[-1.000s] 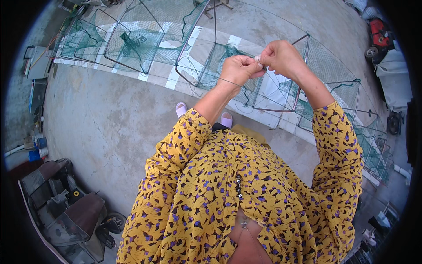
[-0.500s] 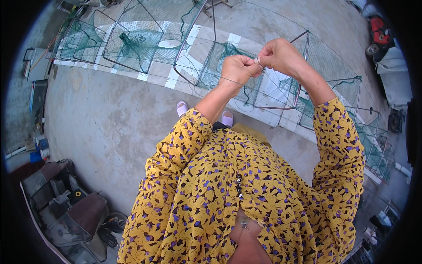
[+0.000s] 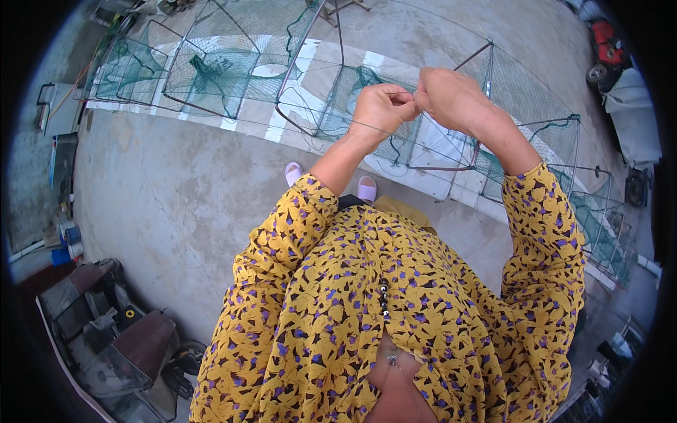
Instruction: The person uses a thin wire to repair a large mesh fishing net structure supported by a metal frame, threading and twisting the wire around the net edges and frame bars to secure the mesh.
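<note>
Grey concrete floor [image 3: 162, 190] runs under the whole scene, stained and finely cracked; at far left a pale panel [image 3: 62, 109] leans by the wall, with a blue container [image 3: 61, 255] nearer along that side; at near left stands a vehicle [image 3: 144, 345] with dark reddish-brown seats; from far left across to the right stretches a long green net trap [image 3: 345, 92], its metal frames upright or tilted, over a white and grey sheet [image 3: 275, 127] on the ground; in the middle, near the sheet, are two lilac slippers [image 3: 367, 189] on the person's feet; above the trap's middle section the left hand [image 3: 384, 109] is closed in a pinch of thumb and forefinger, with a thin dark cord [image 3: 403, 93] at the fingertips; to its right, and meeting it at the fingertips, the right hand [image 3: 451, 99] bends over with its back uppermost, its fingertips hidden, so I cannot tell what it grasps; at far right sit a red wheeled machine [image 3: 608, 44] and, nearer, a pale grey cover [image 3: 631, 120].
</note>
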A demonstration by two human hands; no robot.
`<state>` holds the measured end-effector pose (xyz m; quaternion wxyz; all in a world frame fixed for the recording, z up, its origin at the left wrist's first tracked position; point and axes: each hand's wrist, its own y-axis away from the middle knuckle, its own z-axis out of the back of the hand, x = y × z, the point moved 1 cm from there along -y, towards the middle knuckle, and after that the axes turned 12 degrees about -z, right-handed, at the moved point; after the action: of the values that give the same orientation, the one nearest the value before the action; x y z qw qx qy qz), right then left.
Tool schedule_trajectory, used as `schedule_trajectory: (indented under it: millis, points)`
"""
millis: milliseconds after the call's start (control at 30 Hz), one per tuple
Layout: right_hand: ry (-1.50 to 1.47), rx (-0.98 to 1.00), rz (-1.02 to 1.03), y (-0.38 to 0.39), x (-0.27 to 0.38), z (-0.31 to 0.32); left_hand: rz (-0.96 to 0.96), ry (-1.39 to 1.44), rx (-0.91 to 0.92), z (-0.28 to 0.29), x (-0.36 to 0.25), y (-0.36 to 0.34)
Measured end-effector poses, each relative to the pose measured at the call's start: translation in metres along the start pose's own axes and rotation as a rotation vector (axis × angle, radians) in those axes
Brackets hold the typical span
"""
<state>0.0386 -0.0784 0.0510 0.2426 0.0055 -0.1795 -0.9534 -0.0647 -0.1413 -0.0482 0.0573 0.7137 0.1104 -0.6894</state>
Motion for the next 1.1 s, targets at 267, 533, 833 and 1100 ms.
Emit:
schedule_trajectory:
  millis: [267, 533, 833, 1100]
  points:
    - [-0.627, 0.178, 0.220, 0.010, -0.015, 0.022, -0.070, 0.159, 0.038, -0.007, -0.003, 0.003]
    - [-0.955, 0.156, 0.208, 0.009, -0.031, 0.026, -0.195, -0.101, -0.044, -0.010, -0.006, 0.000]
    - [-1.055, 0.057, 0.097, 0.000, -0.062, 0.033, -0.244, -0.299, 0.018, -0.020, -0.014, -0.006]
    - [-1.202, -0.063, 0.004, -0.012, -0.071, 0.035, -0.222, -0.252, 0.030, -0.022, -0.008, -0.015]
